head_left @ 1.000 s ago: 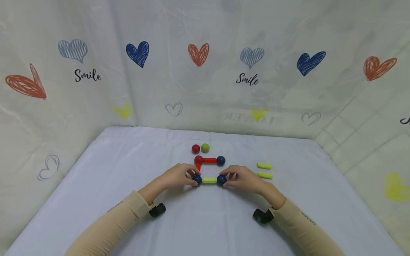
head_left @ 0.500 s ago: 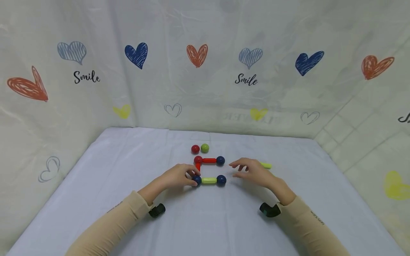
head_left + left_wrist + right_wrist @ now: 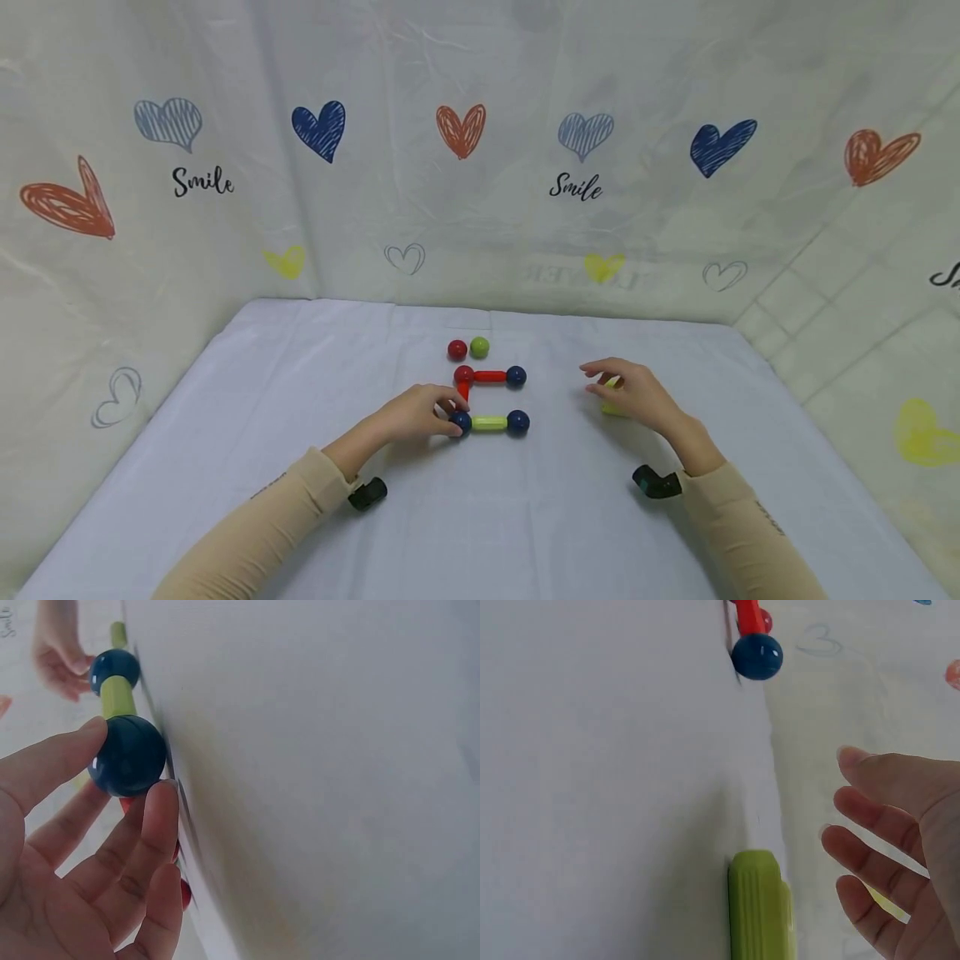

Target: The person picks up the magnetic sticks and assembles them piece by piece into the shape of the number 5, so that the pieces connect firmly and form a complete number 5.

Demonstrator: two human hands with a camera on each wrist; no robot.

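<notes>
My left hand (image 3: 420, 412) pinches a dark blue ball (image 3: 127, 756) between thumb and fingertips. That ball sits at the near left corner of a joined figure of balls and sticks. A yellow-green stick (image 3: 490, 424) links it to another blue ball (image 3: 517, 422) on the right. Behind, a red stick (image 3: 463, 390) leads up to a red ball (image 3: 464, 376), from which a second red stick (image 3: 491, 377) reaches a blue ball (image 3: 516, 377). My right hand (image 3: 633, 392) holds nothing, fingers apart, over the loose yellow-green sticks (image 3: 756, 904), which it mostly covers in the head view.
A loose red ball (image 3: 457, 350) and a loose green ball (image 3: 480, 347) lie side by side behind the figure. A white cloth (image 3: 465, 525) covers the table. A curtain printed with hearts (image 3: 461, 132) hangs around its back and sides.
My right hand has let go of the near right blue ball and moved right to the loose yellow-green sticks. My left hand keeps its hold and has barely moved.
</notes>
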